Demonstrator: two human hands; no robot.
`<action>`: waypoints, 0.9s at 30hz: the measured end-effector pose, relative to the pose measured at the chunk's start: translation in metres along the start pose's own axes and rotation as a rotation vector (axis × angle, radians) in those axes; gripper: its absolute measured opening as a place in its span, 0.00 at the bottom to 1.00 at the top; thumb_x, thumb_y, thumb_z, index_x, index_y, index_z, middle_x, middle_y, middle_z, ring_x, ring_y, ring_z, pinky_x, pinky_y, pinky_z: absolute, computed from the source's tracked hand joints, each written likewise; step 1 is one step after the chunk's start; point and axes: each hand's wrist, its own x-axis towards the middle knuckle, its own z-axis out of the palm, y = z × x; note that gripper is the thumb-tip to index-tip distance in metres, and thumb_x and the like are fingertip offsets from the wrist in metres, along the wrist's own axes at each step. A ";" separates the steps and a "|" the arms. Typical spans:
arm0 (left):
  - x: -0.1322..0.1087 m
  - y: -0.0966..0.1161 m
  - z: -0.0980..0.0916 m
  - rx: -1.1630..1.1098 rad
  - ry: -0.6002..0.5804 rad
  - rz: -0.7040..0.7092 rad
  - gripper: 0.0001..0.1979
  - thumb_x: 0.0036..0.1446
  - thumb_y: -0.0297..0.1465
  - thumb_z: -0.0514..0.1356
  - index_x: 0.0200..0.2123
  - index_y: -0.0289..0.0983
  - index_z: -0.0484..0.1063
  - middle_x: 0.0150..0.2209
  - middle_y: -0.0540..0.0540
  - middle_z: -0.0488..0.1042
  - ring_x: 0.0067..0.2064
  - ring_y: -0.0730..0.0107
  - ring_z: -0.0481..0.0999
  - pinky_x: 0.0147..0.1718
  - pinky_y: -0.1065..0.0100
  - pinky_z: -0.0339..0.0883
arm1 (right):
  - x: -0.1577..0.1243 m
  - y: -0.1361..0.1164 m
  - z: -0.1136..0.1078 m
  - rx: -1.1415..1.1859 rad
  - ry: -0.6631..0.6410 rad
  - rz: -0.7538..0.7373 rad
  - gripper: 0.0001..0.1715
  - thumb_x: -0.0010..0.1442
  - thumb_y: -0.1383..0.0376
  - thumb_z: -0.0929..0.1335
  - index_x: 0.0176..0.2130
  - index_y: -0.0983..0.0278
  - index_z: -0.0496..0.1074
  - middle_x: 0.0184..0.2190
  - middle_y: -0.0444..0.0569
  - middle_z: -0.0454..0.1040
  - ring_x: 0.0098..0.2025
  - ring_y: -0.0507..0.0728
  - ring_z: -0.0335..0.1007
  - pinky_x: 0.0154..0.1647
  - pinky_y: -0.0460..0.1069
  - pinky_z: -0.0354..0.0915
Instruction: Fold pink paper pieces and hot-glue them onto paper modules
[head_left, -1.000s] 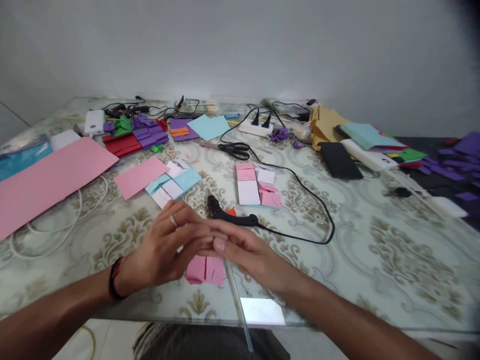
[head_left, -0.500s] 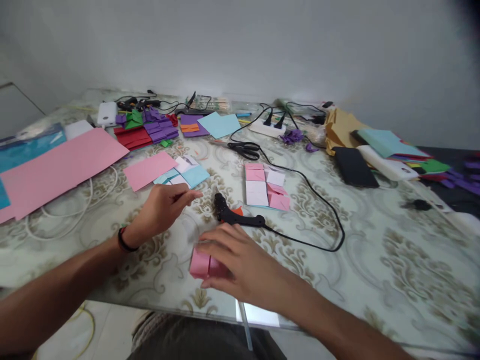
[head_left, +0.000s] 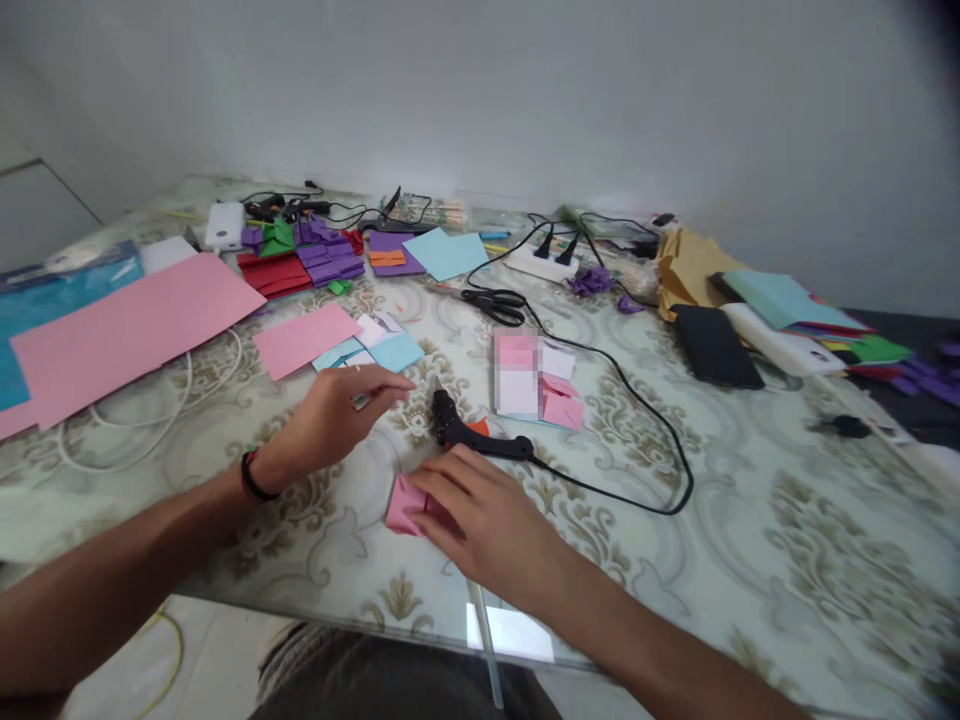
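A small folded piece of pink paper [head_left: 405, 506] lies on the table near its front edge. My right hand [head_left: 472, 515] grips it from the right, thumb and fingers closed on it and covering its right side. My left hand [head_left: 346, 408] is held up to the left of the glue gun, fingers stretched out and thumb apart, with nothing visible in it. Between and beyond my hands lies a black glue gun [head_left: 480, 440] with an orange trigger, its nozzle pointing away. A translucent glue stick [head_left: 486, 640] juts over the table edge below my right hand.
Behind the glue gun is a pink and white folded-paper piece [head_left: 562, 405], partly pixelated. Black scissors [head_left: 495, 305], a white power strip [head_left: 540, 262] and a looping black cord [head_left: 660, 410] lie farther back. Pink sheets [head_left: 142, 330] are at left, a black phone [head_left: 716, 345] at right.
My left hand's fingers have straightened and parted from the thumb. My right hand has closed in on the pink paper, which now sits slightly farther from the table's front edge.
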 end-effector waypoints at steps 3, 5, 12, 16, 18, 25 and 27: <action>-0.001 0.010 -0.003 -0.037 -0.084 -0.078 0.11 0.69 0.33 0.60 0.37 0.36 0.82 0.27 0.49 0.82 0.27 0.72 0.80 0.26 0.74 0.70 | -0.001 0.002 0.005 -0.104 -0.004 -0.071 0.08 0.70 0.70 0.68 0.44 0.69 0.78 0.37 0.55 0.81 0.40 0.62 0.74 0.48 0.60 0.74; -0.002 0.015 -0.004 -0.059 -0.112 -0.029 0.12 0.70 0.32 0.59 0.38 0.35 0.81 0.32 0.47 0.84 0.31 0.71 0.81 0.30 0.73 0.71 | 0.000 0.004 0.004 -0.108 0.031 -0.075 0.10 0.71 0.72 0.66 0.40 0.67 0.78 0.34 0.53 0.81 0.37 0.60 0.74 0.46 0.58 0.74; -0.008 0.022 0.002 -0.343 -0.412 -0.219 0.13 0.65 0.38 0.65 0.48 0.37 0.79 0.40 0.45 0.85 0.39 0.66 0.83 0.41 0.67 0.75 | 0.005 0.012 -0.020 0.208 0.317 0.239 0.05 0.68 0.71 0.69 0.40 0.64 0.77 0.35 0.48 0.81 0.37 0.55 0.78 0.40 0.49 0.72; -0.011 0.020 0.007 -0.552 -0.454 -0.433 0.11 0.64 0.36 0.65 0.46 0.36 0.76 0.37 0.45 0.84 0.38 0.67 0.81 0.37 0.68 0.72 | 0.010 0.016 -0.028 0.368 0.292 0.467 0.05 0.67 0.69 0.70 0.37 0.62 0.77 0.33 0.45 0.80 0.34 0.53 0.76 0.36 0.47 0.70; -0.013 0.020 0.009 -0.585 -0.459 -0.455 0.09 0.64 0.35 0.64 0.45 0.36 0.76 0.37 0.45 0.83 0.36 0.69 0.79 0.34 0.69 0.69 | 0.011 0.016 -0.027 0.482 0.292 0.535 0.05 0.66 0.67 0.70 0.37 0.61 0.77 0.33 0.45 0.81 0.35 0.54 0.77 0.37 0.48 0.71; -0.014 0.018 0.008 -0.586 -0.261 -0.352 0.07 0.67 0.33 0.62 0.47 0.39 0.72 0.28 0.54 0.71 0.26 0.76 0.66 0.25 0.73 0.58 | 0.012 0.021 -0.034 0.719 0.292 0.580 0.07 0.68 0.60 0.69 0.38 0.61 0.75 0.34 0.47 0.80 0.36 0.56 0.78 0.40 0.50 0.74; -0.011 0.014 0.005 -0.532 -0.107 -0.314 0.06 0.66 0.31 0.62 0.45 0.40 0.69 0.28 0.56 0.67 0.23 0.77 0.60 0.22 0.74 0.53 | 0.010 0.030 -0.040 0.568 0.300 0.543 0.08 0.69 0.61 0.68 0.40 0.61 0.74 0.38 0.49 0.79 0.40 0.57 0.78 0.45 0.52 0.74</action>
